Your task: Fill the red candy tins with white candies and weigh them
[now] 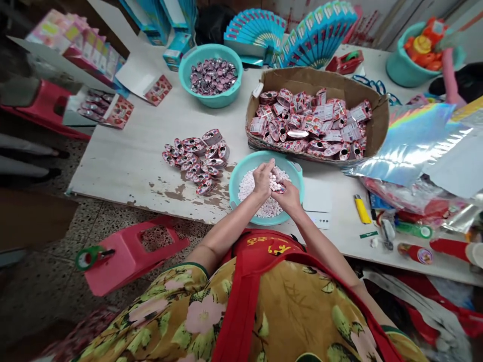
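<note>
Red apron (237, 306): nearest the camera, worn over a floral top and facing the near edge of the white worktable (132, 151).
Pink stool (121, 261): on the floor, off the near edge toward the left corner.
Grouped containers (190, 163): red-printed and oval, bunched left of the pellet basin near the near edge; a bunch this tight probably tips if a sleeve or forearm brushes it.
Cap basin (213, 100): aqua, toward the far edge, holding pink-and-silver round caps (215, 78).
Pellet basin (233, 191): aqua, by the middle of the near edge, with white pellets (268, 207) spread inside.
Left hand (263, 178): over the pellets, turned toward the other hand, pellets beside its palm; how tightly its fingers close I cannot tell. A loose funnel shape would likely guide small pieces best.
Held container (279, 188): small and red-printed, between the hands above the pellets; best held low there, so strays drop back inside the rim.
Right hand (290, 197): pinching that container between thumb and fingers; a firm but light squeeze should steady it without covering its mouth.
Cardboard box (381, 130): beyond the pellet basin, toward the far right, heaped with more oval containers.
</note>
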`<act>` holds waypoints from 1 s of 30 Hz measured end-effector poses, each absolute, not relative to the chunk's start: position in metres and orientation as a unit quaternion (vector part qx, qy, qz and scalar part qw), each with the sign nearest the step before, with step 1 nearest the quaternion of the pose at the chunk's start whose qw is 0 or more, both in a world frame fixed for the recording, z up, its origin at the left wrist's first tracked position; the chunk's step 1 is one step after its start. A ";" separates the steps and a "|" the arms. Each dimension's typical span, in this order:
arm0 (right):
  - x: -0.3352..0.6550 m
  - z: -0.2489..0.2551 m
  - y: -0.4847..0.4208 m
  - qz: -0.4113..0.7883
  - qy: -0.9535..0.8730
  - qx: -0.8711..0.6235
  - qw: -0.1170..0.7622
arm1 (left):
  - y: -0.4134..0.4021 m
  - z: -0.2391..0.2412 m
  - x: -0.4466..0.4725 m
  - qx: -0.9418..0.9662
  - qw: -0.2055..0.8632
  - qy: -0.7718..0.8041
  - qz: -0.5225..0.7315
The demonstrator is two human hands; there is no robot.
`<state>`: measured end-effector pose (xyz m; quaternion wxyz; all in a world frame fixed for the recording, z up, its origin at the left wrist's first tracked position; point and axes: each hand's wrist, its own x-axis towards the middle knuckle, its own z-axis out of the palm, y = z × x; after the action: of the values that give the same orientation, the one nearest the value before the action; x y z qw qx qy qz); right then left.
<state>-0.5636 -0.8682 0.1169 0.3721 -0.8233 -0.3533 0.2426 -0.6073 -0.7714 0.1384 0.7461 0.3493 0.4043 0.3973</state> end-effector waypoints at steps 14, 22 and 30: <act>-0.568 0.123 -0.861 0.251 -0.330 -0.816 0.402 | -0.769 0.147 -0.612 0.414 0.732 0.371 0.394; -0.564 0.128 -0.868 0.247 -0.339 -0.803 0.422 | -0.769 0.154 -0.606 0.406 0.756 0.352 0.374; -0.561 0.125 -0.873 0.257 -0.315 -0.799 0.443 | -0.774 0.151 -0.599 0.437 0.752 0.355 0.343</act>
<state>-0.5607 -0.8733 0.1254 0.4431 -0.7987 -0.3154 0.2575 -0.5993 -0.7738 0.1512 0.7516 0.4373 0.3554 0.3429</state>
